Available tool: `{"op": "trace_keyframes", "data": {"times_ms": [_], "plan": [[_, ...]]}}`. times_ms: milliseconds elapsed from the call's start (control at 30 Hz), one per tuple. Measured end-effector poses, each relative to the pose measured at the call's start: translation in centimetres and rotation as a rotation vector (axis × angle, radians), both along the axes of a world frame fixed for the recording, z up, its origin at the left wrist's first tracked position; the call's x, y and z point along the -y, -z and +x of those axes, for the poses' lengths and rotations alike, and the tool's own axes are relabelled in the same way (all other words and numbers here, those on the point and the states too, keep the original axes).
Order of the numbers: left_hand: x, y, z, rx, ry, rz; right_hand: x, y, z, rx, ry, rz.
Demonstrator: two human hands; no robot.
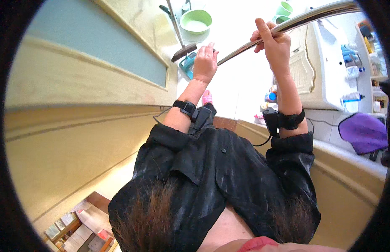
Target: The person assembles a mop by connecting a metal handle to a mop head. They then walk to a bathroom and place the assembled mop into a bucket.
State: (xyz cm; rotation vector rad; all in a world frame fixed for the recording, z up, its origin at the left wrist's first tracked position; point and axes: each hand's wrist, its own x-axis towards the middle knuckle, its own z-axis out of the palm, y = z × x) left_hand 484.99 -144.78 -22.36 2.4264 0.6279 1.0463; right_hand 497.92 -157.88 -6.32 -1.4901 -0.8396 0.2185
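Note:
A shiny metal pole point(241, 50) slants from the upper right toward the middle of the view, growing thinner as it goes down. My right hand point(277, 44) is closed around its middle part, with the thumb stretched along the upper side. At the lower visible end, my left hand point(206, 63) has its fingers curled together against the pole. That hand covers where the pole finishes, so its tip is hidden. Just left of this hand lie a blue dustpan point(186, 66) and a broom head point(184, 52) with bristles.
A cream door with a frosted panel point(98, 46) stands along the left. Beyond my hands are a green basin point(196, 22) and green buckets point(284, 8). On the right, a white sink cabinet point(302, 63) stands near bottles point(352, 72) and a purple cloth item point(365, 132).

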Motion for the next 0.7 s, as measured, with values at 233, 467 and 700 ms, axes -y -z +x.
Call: {"op": "trace_keyframes", "data": {"times_ms": [233, 467, 700], "plan": [[-6.0, -0.4, 13.6, 0.133, -0.051, -0.196, -5.3, 1.3, 14.3, 0.016, 0.01, -0.001], [-13.3, 0.0, 24.0, 0.132, -0.063, -0.394, -11.5, 1.1, 24.7, 0.019, 0.001, -0.013], [-20.8, 3.6, 34.6, 0.129, -0.183, -0.189, -18.6, 4.7, 37.0, -0.042, -0.064, 0.009]]}}
